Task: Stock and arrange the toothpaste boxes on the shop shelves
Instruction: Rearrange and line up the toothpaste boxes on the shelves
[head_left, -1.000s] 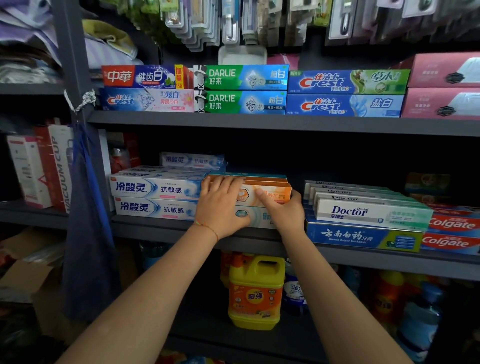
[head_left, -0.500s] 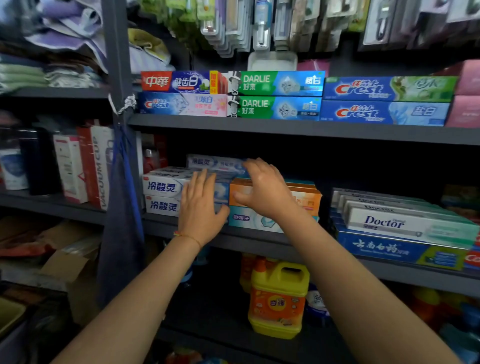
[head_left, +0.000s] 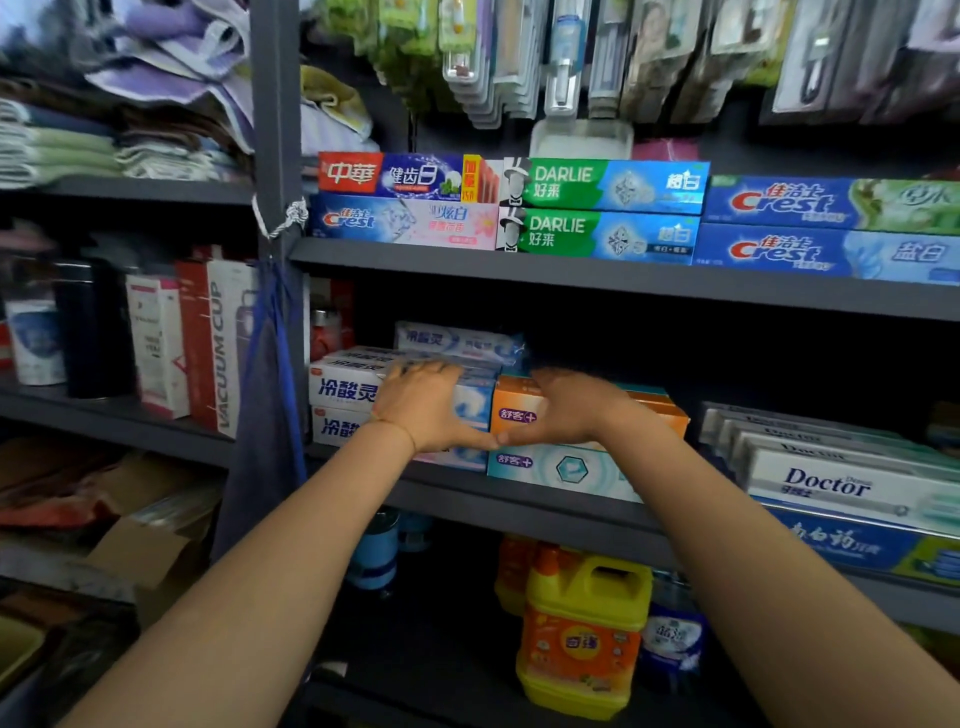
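On the middle shelf (head_left: 519, 506) a stack of white and blue toothpaste boxes (head_left: 343, 387) stands at the left. Beside it an orange toothpaste box (head_left: 519, 410) lies on a teal one (head_left: 566, 467). My left hand (head_left: 421, 405) lies against the front of the white and blue stack, its fingers hooked over the top box. My right hand (head_left: 566, 410) grips the orange box, fingers over its top and thumb under its front edge. The two thumbs touch between the stacks.
Darlie boxes (head_left: 602, 187) and Crest boxes (head_left: 831, 254) line the shelf above. Doctor boxes (head_left: 841, 483) fill the right of the middle shelf. A yellow detergent jug (head_left: 582, 639) stands below. Vacuum cup boxes (head_left: 218, 343) and a hanging blue cloth (head_left: 265, 395) are beyond the grey post (head_left: 275, 104).
My view has swung left. My left hand slid from the orange and teal boxes onto the white and blue stack. My right hand rose from the teal box's front to the orange box's top.
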